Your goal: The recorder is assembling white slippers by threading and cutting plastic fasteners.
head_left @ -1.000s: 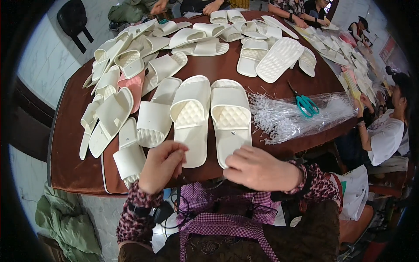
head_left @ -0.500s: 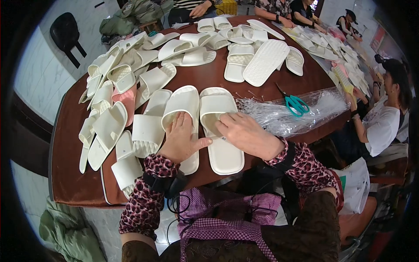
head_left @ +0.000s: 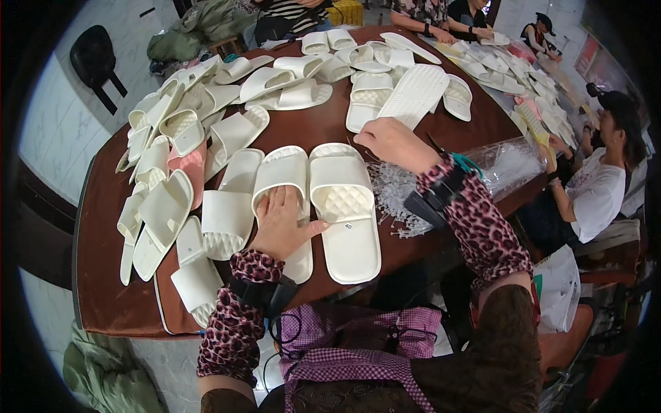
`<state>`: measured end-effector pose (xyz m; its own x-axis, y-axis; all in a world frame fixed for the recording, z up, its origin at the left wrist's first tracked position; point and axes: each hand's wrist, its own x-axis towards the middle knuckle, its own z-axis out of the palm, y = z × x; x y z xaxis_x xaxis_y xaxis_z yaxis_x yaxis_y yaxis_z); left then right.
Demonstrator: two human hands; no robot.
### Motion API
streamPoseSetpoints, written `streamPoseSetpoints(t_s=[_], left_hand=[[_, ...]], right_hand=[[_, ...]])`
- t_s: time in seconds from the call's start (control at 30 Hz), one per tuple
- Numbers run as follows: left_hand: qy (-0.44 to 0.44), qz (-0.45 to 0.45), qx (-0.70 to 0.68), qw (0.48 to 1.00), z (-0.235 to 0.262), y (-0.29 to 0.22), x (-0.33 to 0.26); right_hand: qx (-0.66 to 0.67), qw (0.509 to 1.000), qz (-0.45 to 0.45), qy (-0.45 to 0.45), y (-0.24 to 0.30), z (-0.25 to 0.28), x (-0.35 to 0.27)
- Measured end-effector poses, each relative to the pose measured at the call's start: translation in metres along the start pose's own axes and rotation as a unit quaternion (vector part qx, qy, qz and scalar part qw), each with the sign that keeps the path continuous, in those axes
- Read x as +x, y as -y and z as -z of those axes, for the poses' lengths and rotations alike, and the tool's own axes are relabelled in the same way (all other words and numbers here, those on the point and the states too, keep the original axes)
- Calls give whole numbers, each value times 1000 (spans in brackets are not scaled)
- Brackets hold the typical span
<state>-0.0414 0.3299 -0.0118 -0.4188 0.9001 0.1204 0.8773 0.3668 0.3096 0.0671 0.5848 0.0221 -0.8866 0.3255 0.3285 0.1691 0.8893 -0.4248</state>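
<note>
Side by side in front of me lie a left cream slipper (head_left: 281,167) and a right cream slipper (head_left: 350,255), straps on the far side. My left hand (head_left: 279,224) rests flat on the left one, fingers stretched toward its strap opening, thumb out to the right slipper's edge. My right hand (head_left: 399,142) is raised beyond the right slipper, thumb and fingers pinched together; what they hold, if anything, I cannot make out. It hovers by a sole-up slipper (head_left: 416,93). Below its wrist spreads a bundle of clear plastic tag fasteners (head_left: 399,196).
More cream slippers (head_left: 268,82) crowd the table's left and far side, with a pink slipper (head_left: 189,172) among them. Teal-handled scissors (head_left: 465,162) lie partly behind my right sleeve. A co-worker (head_left: 595,186) sits at the right; others work at the far end.
My right hand has left the right slipper's opening and moved up and away, over the fasteners toward the sole-up slipper. My left hand keeps its place on the left slipper.
</note>
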Motion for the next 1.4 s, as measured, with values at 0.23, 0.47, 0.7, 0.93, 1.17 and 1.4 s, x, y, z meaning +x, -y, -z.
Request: streamPoseSetpoints(t_s=[0.23,0.47,0.7,0.93,1.17,1.4], left_hand=[[-54,-29,7,998,-9,3,-3],[-57,-24,-4,998,-7,10,-7],[-32,-52,-30,998,-3,-2,-1],[-15,-41,-41,998,-3,6,-7],[-87,-93,-150,981,11,2,-11],[71,-43,-448,890,102,-107,-51]], right_hand=[[27,993,-51,104,-15,-41,40],[163,986,40,20,22,-41,63],[191,949,180,173,47,-41,82],[128,955,229,135,44,-46,77],[176,979,101,13,32,-23,62],[290,952,71,-60,27,-27,36]])
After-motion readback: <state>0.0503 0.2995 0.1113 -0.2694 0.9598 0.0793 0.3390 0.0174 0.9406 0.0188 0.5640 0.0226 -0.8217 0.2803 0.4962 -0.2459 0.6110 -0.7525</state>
